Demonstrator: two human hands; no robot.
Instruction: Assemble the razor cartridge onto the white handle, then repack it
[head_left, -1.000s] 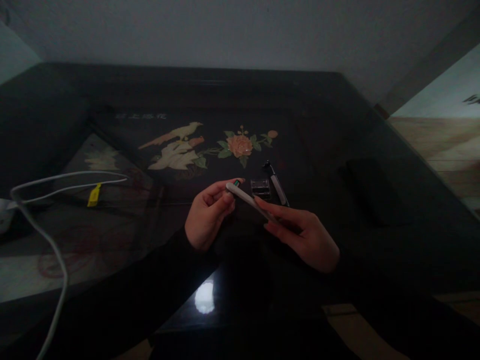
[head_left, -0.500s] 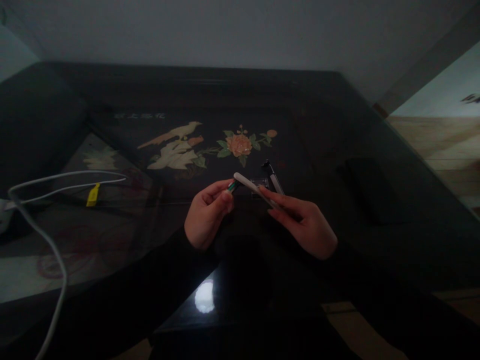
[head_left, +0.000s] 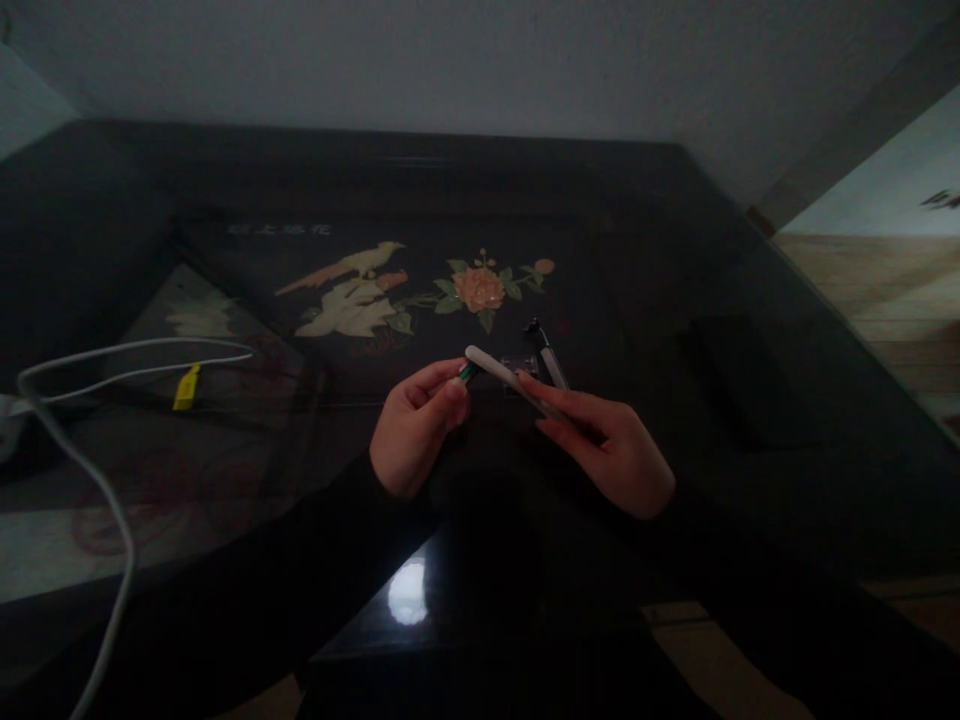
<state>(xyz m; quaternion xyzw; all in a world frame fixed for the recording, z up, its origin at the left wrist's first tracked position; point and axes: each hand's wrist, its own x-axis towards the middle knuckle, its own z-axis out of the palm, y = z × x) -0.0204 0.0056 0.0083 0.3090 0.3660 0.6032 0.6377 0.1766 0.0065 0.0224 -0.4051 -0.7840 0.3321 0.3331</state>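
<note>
item: white stick [head_left: 501,372], slim, pale, rounded at its far end, lying slantwise from lower right up to the left. held above the dark glass tabletop [head_left: 750,300], near the middle of the view, between both hands.

right hand [head_left: 611,450]: fingers closed along the stick's lower length, index finger laid on top; grasping it.

left hand [head_left: 416,425]: thumb and fingers pinched on a small green-tipped piece [head_left: 466,374] that meets the stick just under its rounded end. whether the two parts are joined or only touching cannot be told; the light is too dim.

nearby on the tabletop: a small clear box [head_left: 520,364] just behind the stick, partly hidden by it; a dark pen-like tool [head_left: 546,355] beside the box; a flat black slab [head_left: 739,375] well to the right; a white cable [head_left: 90,440] looping at the left with a yellow tag [head_left: 187,388]. bird and flower inlay [head_left: 420,290] shows under the glass.

risks, as judged: the green-tipped piece is tiny and held only by fingertips; a loose pinch could let it drop onto the dark reflective glass, where it would be hard to find. poor light makes lining up the two parts uncertain, and pushing at an angle could bend or jam the tip. the clear box sits close behind and could be knocked by the stick's end.
</note>
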